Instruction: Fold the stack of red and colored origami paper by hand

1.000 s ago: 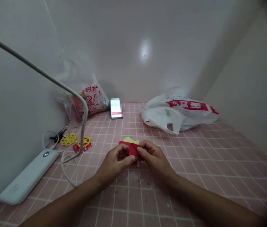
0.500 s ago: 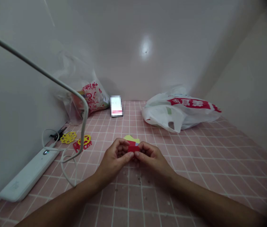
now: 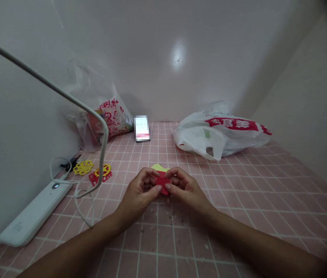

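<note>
Between both hands is a small piece of red paper (image 3: 162,184), its lower part coming to a narrow end. My left hand (image 3: 143,191) pinches its left side with thumb and fingers. My right hand (image 3: 183,191) grips the right side in the same way, the two thumbs close together. Just beyond the fingers lies yellow paper (image 3: 158,167), mostly covered by the red. The fingers hide the edges of the red paper, so its full outline cannot be made out.
A white power strip (image 3: 33,216) and looping cable (image 3: 104,146) are at left, near yellow cut-outs (image 3: 83,167) and a red lettered cut-out (image 3: 92,178). Behind stand a clear bag (image 3: 112,119), a lit phone (image 3: 142,129) and a white plastic bag (image 3: 224,133) on the pink checked cloth (image 3: 253,193).
The red paper in my fingers was a narrow folded strip and now shows a taller, more opened face. Both hands stay in nearly the same place.
</note>
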A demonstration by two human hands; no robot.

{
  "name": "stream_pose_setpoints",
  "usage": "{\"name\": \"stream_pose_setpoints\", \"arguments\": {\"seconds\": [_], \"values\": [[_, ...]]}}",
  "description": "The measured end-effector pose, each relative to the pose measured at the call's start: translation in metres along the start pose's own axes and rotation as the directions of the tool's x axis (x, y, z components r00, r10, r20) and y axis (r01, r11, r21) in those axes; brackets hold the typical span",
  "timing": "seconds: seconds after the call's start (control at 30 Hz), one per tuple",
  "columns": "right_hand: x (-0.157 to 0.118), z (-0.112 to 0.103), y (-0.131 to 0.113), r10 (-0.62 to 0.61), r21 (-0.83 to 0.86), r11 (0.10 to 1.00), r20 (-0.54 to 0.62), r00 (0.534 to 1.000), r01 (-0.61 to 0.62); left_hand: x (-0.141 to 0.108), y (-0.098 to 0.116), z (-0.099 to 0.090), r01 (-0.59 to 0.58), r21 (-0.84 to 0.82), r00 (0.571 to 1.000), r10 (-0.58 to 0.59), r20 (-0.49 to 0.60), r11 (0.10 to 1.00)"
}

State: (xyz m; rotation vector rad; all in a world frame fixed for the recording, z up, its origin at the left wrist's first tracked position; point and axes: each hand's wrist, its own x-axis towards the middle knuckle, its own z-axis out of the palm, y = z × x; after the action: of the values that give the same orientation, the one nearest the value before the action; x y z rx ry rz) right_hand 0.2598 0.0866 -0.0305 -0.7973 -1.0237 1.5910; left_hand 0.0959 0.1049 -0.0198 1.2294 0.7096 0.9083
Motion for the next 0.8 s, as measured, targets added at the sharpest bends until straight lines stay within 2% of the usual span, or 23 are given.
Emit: {"name": "stream_pose_setpoints", "arguments": {"seconds": [0.1,0.4,0.57,0.8], "values": [[-0.0003,0.0011,-0.0003,-0.013,-0.011,1.0,0.001,1.0,0.013,-0.0009,-0.0001,-0.0004,-0.003,0.007,1.0,0.003,-0.001,1.0],[-0.0011,0.0014,-0.0013,-0.039,-0.038,0.999,0.01,0.999,0.039,-0.0017,0.0001,-0.0044,-0.04,0.162,0.998,0.046,-0.038,0.986],[-0.0016,0.0014,-0.0017,-0.044,-0.031,0.999,0.012,0.999,0.045,-0.0012,0.0027,-0.0024,-0.01,0.131,1.0,0.013,-0.024,0.991],[-0.0021,0.0005,-0.0014,-0.039,-0.04,0.998,0.009,0.999,0.039,-0.0015,0.0038,-0.0018,-0.028,0.104,0.999,0.031,-0.027,0.994]]}}
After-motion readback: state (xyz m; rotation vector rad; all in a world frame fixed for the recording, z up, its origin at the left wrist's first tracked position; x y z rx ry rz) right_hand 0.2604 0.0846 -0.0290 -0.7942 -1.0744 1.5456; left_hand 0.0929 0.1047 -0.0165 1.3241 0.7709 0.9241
